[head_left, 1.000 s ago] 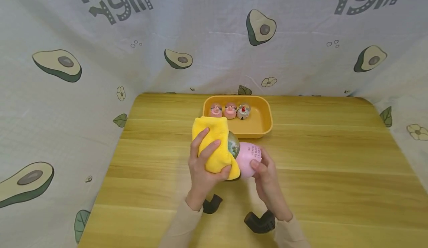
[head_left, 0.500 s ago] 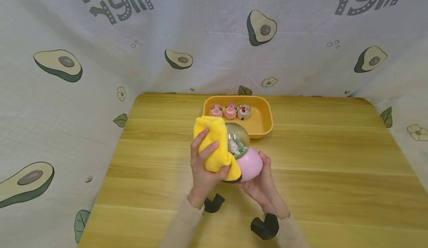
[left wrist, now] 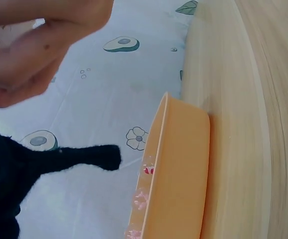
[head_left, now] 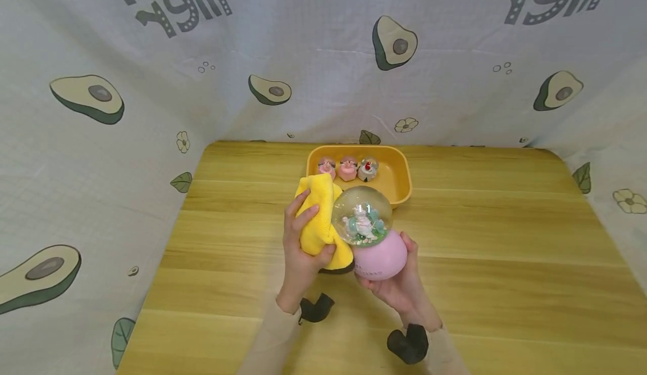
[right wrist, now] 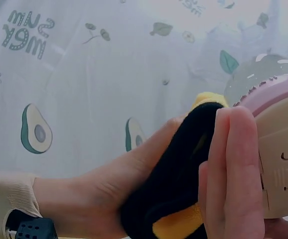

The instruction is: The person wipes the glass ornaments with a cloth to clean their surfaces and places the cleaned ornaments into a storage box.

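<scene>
In my right hand [head_left: 394, 285] is a snow globe [head_left: 362, 216] with a rounded pink base [head_left: 380, 256], its clear dome tilted up and holding small white and green figures. Fingers of that hand support the base from below and the right side. My left hand [head_left: 303, 251] grips a folded yellow cloth [head_left: 318, 218] close against the globe's left side. In the right wrist view the cloth shows a black side [right wrist: 174, 169], and the globe's beige underside [right wrist: 283, 154] faces the camera. Left fingers [left wrist: 29, 59] appear curled in the left wrist view.
Behind the hands, a yellow-orange tray [head_left: 399, 181] stands on the wooden table [head_left: 480, 240]. Three small globe ornaments [head_left: 347, 168] sit in its left part. A white avocado-print curtain [head_left: 323, 55] hangs behind. Dark camera mounts [head_left: 408, 344] are at the wrists.
The snow globe has been turned in my right hand, bringing its dome into fuller view. That hand now lies lower under the base. The left hand and cloth have shifted slightly left.
</scene>
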Tool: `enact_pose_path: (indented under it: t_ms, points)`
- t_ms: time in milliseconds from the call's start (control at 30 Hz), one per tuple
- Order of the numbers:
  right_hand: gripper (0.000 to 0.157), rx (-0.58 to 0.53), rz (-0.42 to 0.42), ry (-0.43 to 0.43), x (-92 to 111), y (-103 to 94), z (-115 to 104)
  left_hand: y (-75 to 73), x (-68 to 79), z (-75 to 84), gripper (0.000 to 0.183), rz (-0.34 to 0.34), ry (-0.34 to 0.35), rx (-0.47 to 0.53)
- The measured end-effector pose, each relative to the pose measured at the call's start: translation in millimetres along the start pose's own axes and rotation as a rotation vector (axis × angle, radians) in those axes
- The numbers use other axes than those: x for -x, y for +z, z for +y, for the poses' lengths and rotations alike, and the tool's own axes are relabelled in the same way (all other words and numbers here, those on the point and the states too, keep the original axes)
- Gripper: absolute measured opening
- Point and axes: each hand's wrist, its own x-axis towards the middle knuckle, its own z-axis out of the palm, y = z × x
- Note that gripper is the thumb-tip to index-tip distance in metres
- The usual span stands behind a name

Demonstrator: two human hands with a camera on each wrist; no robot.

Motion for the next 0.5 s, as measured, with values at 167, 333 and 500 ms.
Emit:
enact_pose_path:
  t_ms: [167, 333, 500]
  points:
    - [0.060, 0.019, -0.082, 0.027, 0.4, 2.1, -3.3, -4.9, 1.5, -1.4, 0.051, 0.007, -0.073, 0.050]
    - [0.061, 0.122, -0.110, 0.002, -0.6, 6.2, -7.3, -8.3, 2.4, 2.3, 0.054, 0.016, -0.107, 0.095]
    - [0.061, 0.333, -0.098, -0.045, 5.0, 5.4, -11.8, -10.0, 3.7, 5.8, 0.056, 0.025, -0.124, 0.121]
